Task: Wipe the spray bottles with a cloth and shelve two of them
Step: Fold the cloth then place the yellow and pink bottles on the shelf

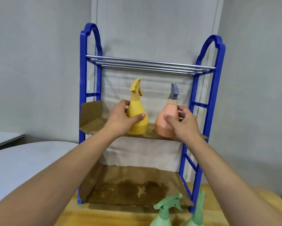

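Up on the middle shelf (155, 136) of the blue rack (82, 88), two spray bottles stand upright and a little apart. Left hand (120, 119) is wrapped around the belly of the yellow bottle (137, 116), thumb across its front and fingers around its far side. Right hand (183, 122) is clamped the same way on the pink bottle (165, 121), which wears a grey trigger head (174, 92) and sits at three o'clock from the yellow one. Both bottles rest on the cardboard lining the shelf. Overhead, the top shelf is a row of metal bars (150, 64). Down at five o'clock, on the wooden table (81, 212) just before the rack, stand two green spray bottles (164, 212), cut off by the frame's lower edge. A white cloth (146, 154) hangs behind the shelves.
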### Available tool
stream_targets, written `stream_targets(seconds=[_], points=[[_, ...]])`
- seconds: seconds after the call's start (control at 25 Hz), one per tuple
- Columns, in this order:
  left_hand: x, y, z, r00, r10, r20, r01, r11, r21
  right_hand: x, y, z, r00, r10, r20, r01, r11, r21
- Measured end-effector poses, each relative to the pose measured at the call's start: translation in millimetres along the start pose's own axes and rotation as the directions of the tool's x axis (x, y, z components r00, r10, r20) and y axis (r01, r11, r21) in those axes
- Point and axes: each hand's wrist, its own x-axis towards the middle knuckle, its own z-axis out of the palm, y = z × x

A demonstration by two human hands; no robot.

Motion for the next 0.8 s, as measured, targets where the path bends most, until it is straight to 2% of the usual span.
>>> stream_targets(seconds=[0.28,0.52,0.8], points=[[59,-42,38,0.997,-0.078,-0.001,0.077,0.986,0.147,53,35,31,0.995,0.087,0.05,-0.083,0.993,-0.085],[67,-54,46,0.997,-0.069,-0.024,0.073,0.978,0.195,58,45,42,0.995,0.067,0.076,-0.053,0.984,-0.168],[63,-53,39,0.994,-0.076,0.082,0.051,0.962,0.267,59,46,44,0.991,0.055,0.123,-0.021,0.965,-0.262]])
